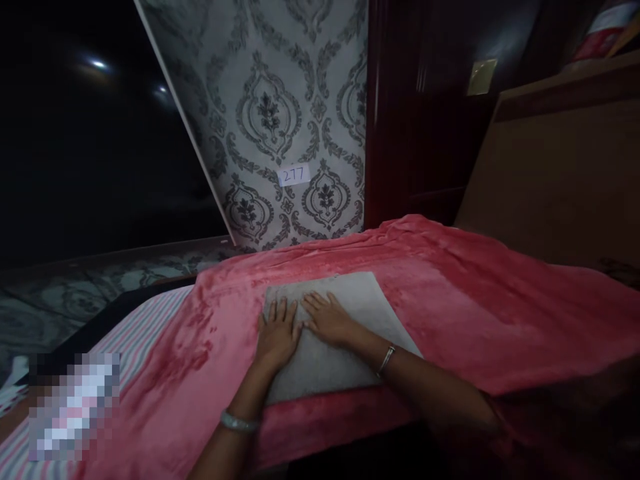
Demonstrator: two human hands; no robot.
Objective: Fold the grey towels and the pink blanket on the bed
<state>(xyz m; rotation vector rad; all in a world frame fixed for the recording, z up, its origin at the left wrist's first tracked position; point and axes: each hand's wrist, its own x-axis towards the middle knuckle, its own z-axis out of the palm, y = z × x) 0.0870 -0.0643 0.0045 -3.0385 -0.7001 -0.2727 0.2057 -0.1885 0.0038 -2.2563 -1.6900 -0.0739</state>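
A flat grey rectangular piece (325, 370), which looks like cloth or felt, lies spread on a pink plush blanket (475, 320). Near its far left corner my left hand (279, 333) rests palm down, fingers stretched out; a pale bangle circles that wrist. Just to the right, my right hand (327, 319) also lies flat on the grey piece, fingers spread and pointing up and left, with a silver bracelet at the wrist. The thumb of my left hand is close to the right hand. Neither hand grips anything.
Striped bedding (150, 327) shows at the left under the blanket. A large dark screen (100, 133) stands at the far left. Behind are a patterned wall (270, 113) with a paper label (294, 175) reading 277, a dark red door (425, 113) and a brown board (560, 173).
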